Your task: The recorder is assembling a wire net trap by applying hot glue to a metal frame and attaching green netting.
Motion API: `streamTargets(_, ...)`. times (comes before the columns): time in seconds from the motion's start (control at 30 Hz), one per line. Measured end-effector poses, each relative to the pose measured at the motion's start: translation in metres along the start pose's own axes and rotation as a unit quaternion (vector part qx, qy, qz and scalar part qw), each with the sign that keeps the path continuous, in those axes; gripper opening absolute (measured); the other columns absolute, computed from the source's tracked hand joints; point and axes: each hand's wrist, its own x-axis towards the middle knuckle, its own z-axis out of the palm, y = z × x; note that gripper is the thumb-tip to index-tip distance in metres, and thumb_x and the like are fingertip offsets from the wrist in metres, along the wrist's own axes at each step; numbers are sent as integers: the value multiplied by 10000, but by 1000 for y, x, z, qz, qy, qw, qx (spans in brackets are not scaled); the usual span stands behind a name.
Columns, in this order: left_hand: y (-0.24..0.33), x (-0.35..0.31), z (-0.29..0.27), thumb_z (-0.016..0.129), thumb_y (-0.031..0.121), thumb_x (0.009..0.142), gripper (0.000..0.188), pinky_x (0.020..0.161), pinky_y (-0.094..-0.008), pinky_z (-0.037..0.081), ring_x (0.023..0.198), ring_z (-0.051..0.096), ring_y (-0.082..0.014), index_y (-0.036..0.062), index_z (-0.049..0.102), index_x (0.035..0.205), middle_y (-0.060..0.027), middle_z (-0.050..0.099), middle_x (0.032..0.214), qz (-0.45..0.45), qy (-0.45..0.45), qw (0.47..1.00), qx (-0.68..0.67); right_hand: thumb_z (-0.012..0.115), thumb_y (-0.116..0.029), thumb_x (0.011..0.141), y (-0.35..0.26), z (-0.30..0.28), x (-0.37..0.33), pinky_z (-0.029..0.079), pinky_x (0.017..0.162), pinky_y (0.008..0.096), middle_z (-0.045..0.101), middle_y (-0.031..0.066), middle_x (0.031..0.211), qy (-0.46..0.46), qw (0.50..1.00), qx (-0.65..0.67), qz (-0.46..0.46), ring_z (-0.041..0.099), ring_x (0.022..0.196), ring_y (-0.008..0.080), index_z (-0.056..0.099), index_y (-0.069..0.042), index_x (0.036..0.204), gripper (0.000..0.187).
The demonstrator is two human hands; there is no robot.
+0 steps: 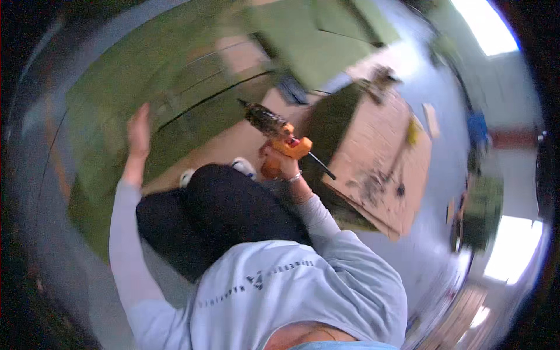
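Note:
In my right hand (pixel 284 163) is an orange hot glue gun (pixel 297 147), its handle wrapped by my fingers. The dark, dirty-looking barrel points to the far left, and a dark glue stick (pixel 322 164) juts from its rear. My left hand (pixel 139 131) is raised with the fingers stretched out, holding nothing that I can see. It hovers over or beside a large green panel (pixel 105 151); blur hides whether they touch. A black line (pixel 204 100), perhaps a cord or seam, runs along the green surface between my hands.
On the right lies a brown cardboard sheet (pixel 373 140) with black smudges and a yellow item (pixel 413 133). Another green piece (pixel 303 46) lies at the far side, near a small dark-blue object (pixel 291 90). My knees (pixel 227 198) are bent close below the glue gun.

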Motion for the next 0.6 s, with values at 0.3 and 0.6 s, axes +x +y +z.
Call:
streamTargets(0.3,-38,14,-9,411,364,852,509,984,-314,192,1176,289,-197,-11,390,1197,-110,305,1247,-60,-35,995,-76,478,-230,824,-78,-198,77,450,700,297,590,93,938,285,879,382,30,558,850,183,537,-44,956,236)
streamTargets(0.6,-25,17,-5,389,328,857,491,980,-319,212,1158,329,-213,-38,391,1184,-129,363,1235,-58,-63,996,-40,506,-355,800,-30,-299,172,446,655,293,563,46,779,407,857,310,62,530,684,153,560,-79,837,284)
